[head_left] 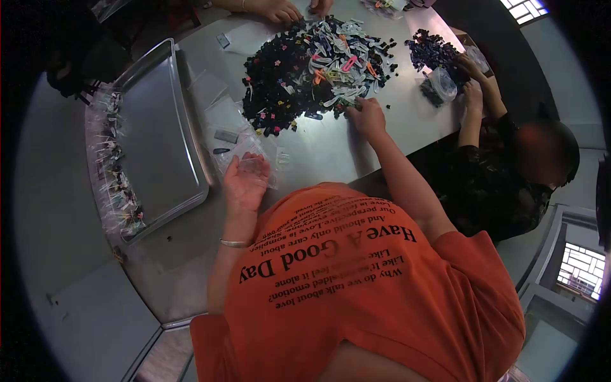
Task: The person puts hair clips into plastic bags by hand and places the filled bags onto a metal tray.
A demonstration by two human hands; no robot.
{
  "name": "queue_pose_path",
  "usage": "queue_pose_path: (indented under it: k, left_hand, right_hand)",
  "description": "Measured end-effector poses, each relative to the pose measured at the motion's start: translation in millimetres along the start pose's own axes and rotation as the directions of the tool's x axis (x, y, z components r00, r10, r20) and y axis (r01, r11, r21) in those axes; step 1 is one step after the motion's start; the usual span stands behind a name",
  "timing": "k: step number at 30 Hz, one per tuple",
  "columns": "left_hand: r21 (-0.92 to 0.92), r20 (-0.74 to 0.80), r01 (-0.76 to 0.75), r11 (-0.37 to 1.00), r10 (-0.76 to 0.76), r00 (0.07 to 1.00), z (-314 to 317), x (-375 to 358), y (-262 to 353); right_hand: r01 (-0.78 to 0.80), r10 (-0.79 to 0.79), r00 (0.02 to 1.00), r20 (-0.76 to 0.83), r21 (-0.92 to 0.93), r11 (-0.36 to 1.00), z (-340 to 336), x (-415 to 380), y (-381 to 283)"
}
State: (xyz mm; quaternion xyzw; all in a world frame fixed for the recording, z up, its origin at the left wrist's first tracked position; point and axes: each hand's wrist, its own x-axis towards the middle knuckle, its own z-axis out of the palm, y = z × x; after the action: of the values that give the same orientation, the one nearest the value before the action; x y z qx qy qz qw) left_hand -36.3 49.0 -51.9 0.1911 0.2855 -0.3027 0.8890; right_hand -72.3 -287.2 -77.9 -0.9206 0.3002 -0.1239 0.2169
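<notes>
My left hand [245, 186] is palm up near the table's front edge, a bracelet on its wrist. Its fingers are curled on a clear plastic bag [256, 167] that lies across the palm. At the near edge of a big heap, my right hand [369, 120] has its fingertips pinched together among the pieces; what is between them is too small to make out. White snap hair clips [340, 48], a few of them orange or pink, top the right of this heap. Small black hair clips [270, 76], some with coloured flowers, make up its left side.
More clear bags [226, 118] lie left of the heap. A metal tray [168, 143] stands further left, filled bags [114, 165] along its outer side. Another person's hands [474, 79] work at a dark pile [433, 49] on the right. A third person's hand [277, 11] reaches in from the far side.
</notes>
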Motion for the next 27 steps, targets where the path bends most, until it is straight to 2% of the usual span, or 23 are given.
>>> queue_pose_path:
  k: [1, 5, 7, 11, 17, 20, 22, 25, 27]
  left_hand:
    - [0.018, 0.000, 0.003, 1.000, -0.003, 1.000, 1, 0, -1]
    - [0.064, 0.002, 0.014, 0.998, -0.014, 1.000, 3, 2, -2]
    - [0.074, 0.064, 0.026, 0.997, -0.031, 0.997, 1, 3, -2]
    - [0.070, 0.028, 0.035, 0.997, -0.037, 0.999, 6, 7, -2]
    - [0.062, 0.127, 0.077, 0.995, -0.084, 0.988, 16, 24, -3]
    - [0.041, 0.115, 0.082, 0.996, -0.086, 0.990, 23, 34, -6]
    - [0.048, 0.062, 0.022, 0.999, -0.025, 0.998, 32, 35, -11]
    - [-0.053, 0.097, 0.066, 0.996, -0.061, 0.993, 41, 40, -15]
    - [-0.063, 0.082, 0.030, 0.998, -0.025, 0.996, 43, 44, -15]
  right_hand:
    - [-0.039, 0.043, 0.997, 0.070, -0.049, 0.998, -2, 3, -2]
    - [0.023, -0.022, 0.998, 0.064, -0.009, 1.000, 6, 11, 11]
    - [0.045, -0.046, 0.996, 0.078, 0.015, 0.999, 8, 14, 12]
    - [0.029, -0.030, 0.996, 0.079, 0.021, 0.999, 5, 14, 11]
    - [0.102, -0.101, 0.991, 0.082, 0.001, 0.995, 6, 19, 21]
    - [0.091, -0.101, 0.991, 0.093, 0.101, 0.991, 3, 22, 25]
    - [-0.093, 0.044, 0.986, 0.160, 0.313, 0.945, -8, 18, 11]
    - [-0.063, -0.030, 0.968, 0.247, 0.360, 0.931, -24, 10, -16]
    - [-0.094, -0.099, 0.928, 0.358, 0.484, 0.870, -44, -7, -49]
